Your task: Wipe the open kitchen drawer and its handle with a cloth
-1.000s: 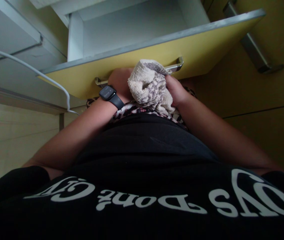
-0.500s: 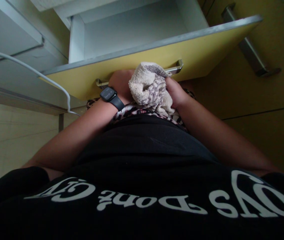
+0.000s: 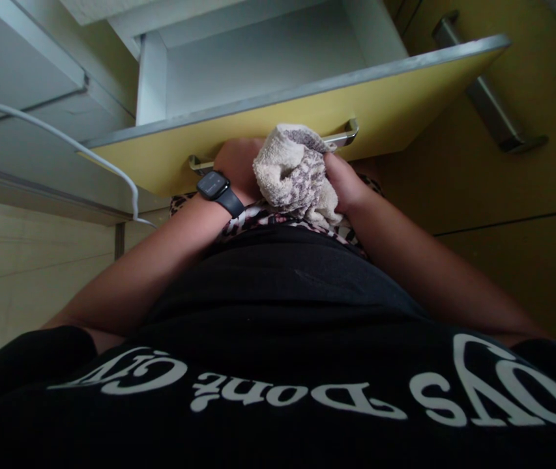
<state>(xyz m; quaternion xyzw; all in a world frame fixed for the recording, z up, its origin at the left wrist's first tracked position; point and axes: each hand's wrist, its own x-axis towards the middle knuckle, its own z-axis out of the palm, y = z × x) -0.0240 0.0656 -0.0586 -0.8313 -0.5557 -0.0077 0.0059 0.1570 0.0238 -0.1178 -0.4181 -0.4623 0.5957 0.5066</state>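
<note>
A bunched beige terry towel (image 3: 297,172) with a purple-grey pattern is held between both hands, in front of my lap. My left hand (image 3: 239,161), below a black watch, grips it from the left, its fingers mostly hidden by the folds. On the other side my right hand (image 3: 343,179) is closed around the towel, and its fingertips are hidden too. Just beyond both hands is the yellow front of a pulled-out drawer (image 3: 385,107). The metal drawer handle (image 3: 343,137) runs behind the towel and my left hand.
To the right, a yellow cabinet front (image 3: 493,182) carries a long metal handle (image 3: 493,111). A white cable (image 3: 87,155) loops down on the left, across the drawer's left corner. Grey-white cabinet panels (image 3: 18,65) stand at left above a pale tiled floor (image 3: 23,267).
Hardly anything differs. The whole view has shifted very slightly, while both hands and the towel keep the same pose against the drawer.
</note>
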